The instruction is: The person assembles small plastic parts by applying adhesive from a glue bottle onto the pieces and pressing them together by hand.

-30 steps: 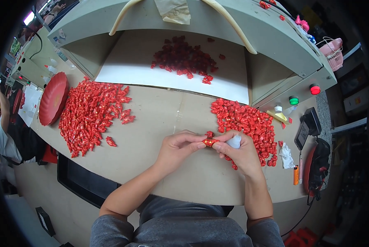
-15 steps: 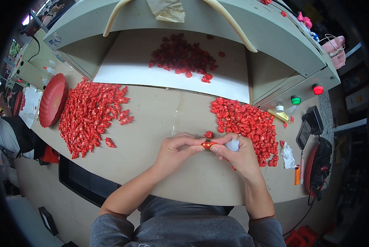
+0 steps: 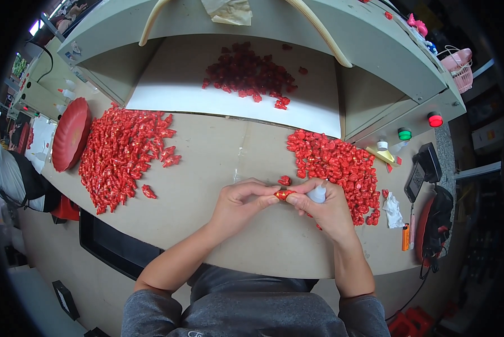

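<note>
While the left hand (image 3: 239, 203) and right hand (image 3: 329, 211) pinch a red piece (image 3: 284, 195) just lower right of frame centre, the right also holds a bottle (image 3: 317, 194); slack fingers could drop the piece, overtight ones squeeze the bottle.

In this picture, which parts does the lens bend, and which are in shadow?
Head view: near desk edge looks curved, rim goes black; head view: far red pile lies in shadow, while the white sheet brightens toward its front; head view: left hand and right hand are clearly lit.
</note>
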`<state>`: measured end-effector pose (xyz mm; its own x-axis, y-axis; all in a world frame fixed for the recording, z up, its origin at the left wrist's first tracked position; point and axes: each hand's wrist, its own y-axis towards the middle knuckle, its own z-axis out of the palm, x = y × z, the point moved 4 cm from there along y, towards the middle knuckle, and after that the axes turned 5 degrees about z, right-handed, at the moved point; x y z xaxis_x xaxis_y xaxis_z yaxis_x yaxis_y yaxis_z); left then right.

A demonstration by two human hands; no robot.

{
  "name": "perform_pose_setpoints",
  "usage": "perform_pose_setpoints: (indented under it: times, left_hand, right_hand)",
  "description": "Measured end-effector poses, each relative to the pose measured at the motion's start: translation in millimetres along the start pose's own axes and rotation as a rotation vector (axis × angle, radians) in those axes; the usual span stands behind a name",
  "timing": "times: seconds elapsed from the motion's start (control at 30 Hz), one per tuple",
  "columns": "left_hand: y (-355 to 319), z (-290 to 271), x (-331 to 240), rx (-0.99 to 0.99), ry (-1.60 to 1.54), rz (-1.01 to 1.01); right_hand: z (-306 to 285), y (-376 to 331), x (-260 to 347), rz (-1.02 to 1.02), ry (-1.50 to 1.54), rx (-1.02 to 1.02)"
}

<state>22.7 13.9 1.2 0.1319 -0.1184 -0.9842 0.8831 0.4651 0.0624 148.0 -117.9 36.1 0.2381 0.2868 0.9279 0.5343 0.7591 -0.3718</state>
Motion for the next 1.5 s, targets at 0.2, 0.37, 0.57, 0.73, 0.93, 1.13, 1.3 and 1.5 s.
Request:
perform_pose_setpoints:
  times: [0.2, 0.37, 0.57, 0.73, 0.93, 1.13, 1.3, 1.5]
  left_hand:
    - [2, 0, 4, -0.002, 0.002, 0.005]
    - [0, -6, 6, -0.046, -0.011, 0.013]
    - [3, 3, -7, -0.101, 0.047, 0.133]
    - [-10, -33, -41, -0.123, 0.778, 0.450]
    - [-38, -127, -58, -0.487, 1.368, 0.349]
    - [77, -121, -65, -0.412, 1.224, 0.442]
    - [155, -113, -44, -0.322, 1.437, 0.205]
    - [139, -120, -37, -0.333, 1.281, 0.350]
  right_hand:
    - [0, 0, 2, 0.012, -0.005, -0.016]
    - [8, 3, 1, 0.002, 0.009, 0.016]
    - [6, -3, 0, 0.024, 0.018, -0.120]
    - [11, -7, 7, -0.080, 0.043, -0.102]
    - [-7, -18, 28, -0.154, 0.032, -0.166]
    - [1, -17, 21, -0.243, -0.042, -0.118]
    - [3, -17, 22, -0.246, -0.024, -0.121]
    - [-5, -22, 30, -0.324, 0.087, -0.134]
